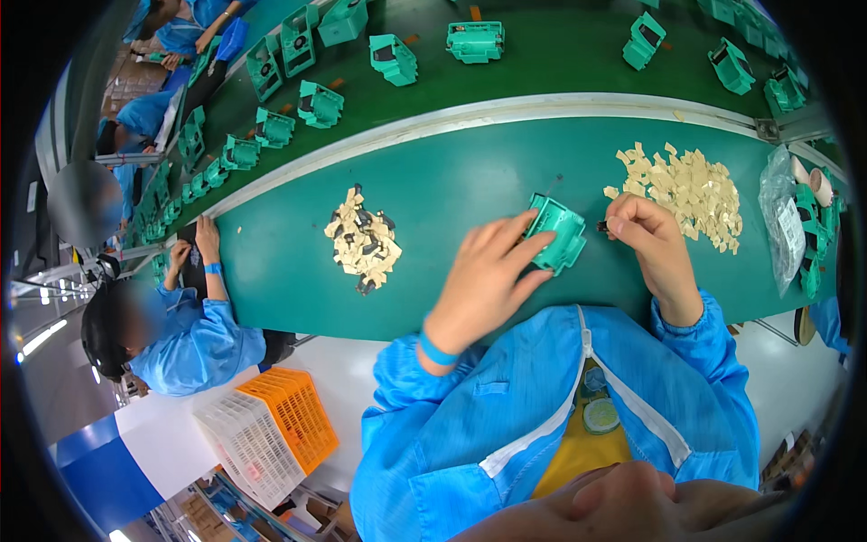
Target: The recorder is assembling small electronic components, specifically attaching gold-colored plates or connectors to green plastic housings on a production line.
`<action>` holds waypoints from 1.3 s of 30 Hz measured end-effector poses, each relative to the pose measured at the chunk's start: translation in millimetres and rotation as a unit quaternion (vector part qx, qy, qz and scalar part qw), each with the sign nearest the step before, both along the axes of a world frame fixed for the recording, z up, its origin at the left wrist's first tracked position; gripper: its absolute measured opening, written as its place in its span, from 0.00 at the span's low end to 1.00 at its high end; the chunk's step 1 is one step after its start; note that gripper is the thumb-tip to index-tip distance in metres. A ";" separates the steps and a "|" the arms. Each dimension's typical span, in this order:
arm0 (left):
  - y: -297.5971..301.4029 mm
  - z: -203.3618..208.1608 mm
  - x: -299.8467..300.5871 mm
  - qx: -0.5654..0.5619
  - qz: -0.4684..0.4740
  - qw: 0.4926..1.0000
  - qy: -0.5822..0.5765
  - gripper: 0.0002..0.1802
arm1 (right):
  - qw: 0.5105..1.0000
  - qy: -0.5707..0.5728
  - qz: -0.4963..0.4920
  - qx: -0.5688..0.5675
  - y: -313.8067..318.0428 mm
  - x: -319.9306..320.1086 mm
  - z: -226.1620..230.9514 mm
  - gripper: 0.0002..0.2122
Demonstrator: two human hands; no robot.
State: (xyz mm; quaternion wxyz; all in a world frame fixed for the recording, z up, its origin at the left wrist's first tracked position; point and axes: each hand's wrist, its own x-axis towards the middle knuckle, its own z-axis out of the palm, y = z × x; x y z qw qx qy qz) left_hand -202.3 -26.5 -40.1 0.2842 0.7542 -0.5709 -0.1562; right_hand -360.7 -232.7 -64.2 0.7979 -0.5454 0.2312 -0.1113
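On the green worktable, my left hand (488, 275) has its fingers and thumb around a teal-green plastic housing (562, 238), which sits tilted on the surface. A thin dark bit shows at the housing's far edge. Just right of the housing, apart from it, my right hand (652, 242) is closed in a pinch on a small black piece (602, 226); its exact kind is too small to make out. Beyond my right hand spreads a heap of small cream-coloured flat pieces (691, 194). To the left lies a smaller heap of cream and black pieces (363, 239).
A pale rail (470, 116) separates the table from a dark green belt (560, 77) carrying several teal housings (475, 42). A clear plastic bag (784, 221) and more green parts lie at right. A co-worker's hands (208, 242) rest at the table's left end. Crates (289, 415) stand lower left.
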 end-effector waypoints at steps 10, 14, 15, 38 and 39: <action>-21.5 7.3 -28.4 -0.159 0.130 0.973 0.110 0.10 | 0.933 -0.056 0.058 -0.350 19.2 -0.2 18.8 0.08; -24.0 -0.4 -35.4 -0.167 0.149 0.972 0.078 0.06 | 0.877 -0.016 0.033 -0.479 25.3 -3.2 24.8 0.11; -25.4 -1.0 -38.5 -0.171 0.154 0.970 0.076 0.06 | 0.875 -0.019 0.038 -0.482 28.5 -1.8 26.6 0.11; 0.8 -6.9 -14.6 0.000 0.047 0.998 0.028 0.38 | 0.993 0.087 0.067 0.036 7.1 5.5 -4.6 0.02; 0.9 -7.6 -14.3 -0.005 0.046 0.998 0.049 0.39 | 0.992 0.100 0.073 0.021 8.5 5.5 -3.2 0.02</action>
